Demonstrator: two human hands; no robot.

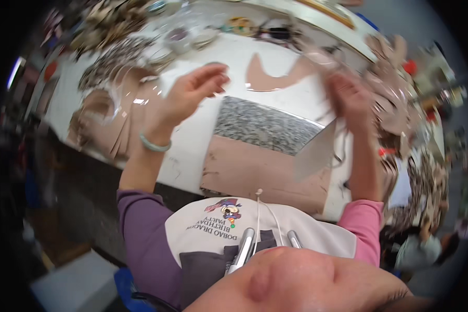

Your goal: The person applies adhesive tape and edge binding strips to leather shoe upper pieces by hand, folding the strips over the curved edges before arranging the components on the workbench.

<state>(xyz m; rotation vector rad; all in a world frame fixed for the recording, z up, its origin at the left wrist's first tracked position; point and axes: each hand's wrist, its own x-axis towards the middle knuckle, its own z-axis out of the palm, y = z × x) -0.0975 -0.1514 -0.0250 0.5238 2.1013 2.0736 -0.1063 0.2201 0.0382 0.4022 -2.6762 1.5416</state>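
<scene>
My left hand (196, 89) is raised over the white table, its fingers loosely bent with nothing visible between them. Motion blurs my right hand (350, 99) at the right, so I cannot tell what its fingers hold. Between the hands a curved pinkish-beige piece (273, 83) lies on the table, its right end smeared close to my right hand. Nearer to me is a speckled grey stone slab (262, 124), with a pinkish-brown sheet (260, 166) along its near side. A thin grey sheet (317, 151) tilts over their right part, beside my right forearm.
Stacked beige curved pieces (106, 122) stand at the left, with strips behind them. More glossy beige pieces (395, 99) are heaped at the right. Jars (178, 39) and a round yellow container (240, 25) stand at the back. Another person (418, 252) is at the lower right.
</scene>
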